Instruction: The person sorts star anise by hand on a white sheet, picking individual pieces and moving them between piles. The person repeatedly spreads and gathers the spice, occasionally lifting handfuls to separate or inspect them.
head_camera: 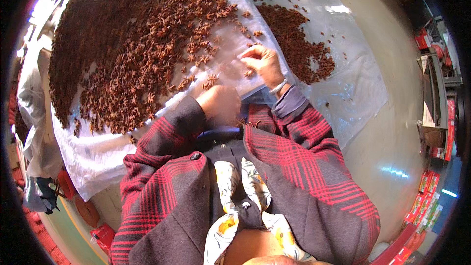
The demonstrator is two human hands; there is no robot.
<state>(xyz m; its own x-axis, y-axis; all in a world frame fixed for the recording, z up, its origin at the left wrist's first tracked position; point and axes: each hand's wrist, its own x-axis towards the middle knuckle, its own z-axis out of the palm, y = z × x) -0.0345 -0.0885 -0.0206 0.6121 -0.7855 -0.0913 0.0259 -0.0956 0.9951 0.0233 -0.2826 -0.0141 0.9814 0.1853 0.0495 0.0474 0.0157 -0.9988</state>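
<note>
Many dried star anise pods (173, 25) lie spread on a white cloth or sheet (88, 158) that reaches from the far left to the front of me. My right hand (262, 62) is over the sheet's right part, thumb and fingers bent close together, with a few loose pods around it; whether it pinches something is too small to tell. My left hand (222, 105) is curled and motion-blurred at the sheet's near edge, close to my lap, its fingers mostly hidden. A single star anise pod (211, 80) lies just beyond it. Thin brown bits show beside the left hand.
To the right, a heap of small brown pieces (312, 57) rests on a clear plastic sheet (353, 117) on the pale floor. Red and green packets (423, 195) line the far right, beside a metal-framed stand (436, 92). Pale fabric (35, 106) hangs at the far left.
</note>
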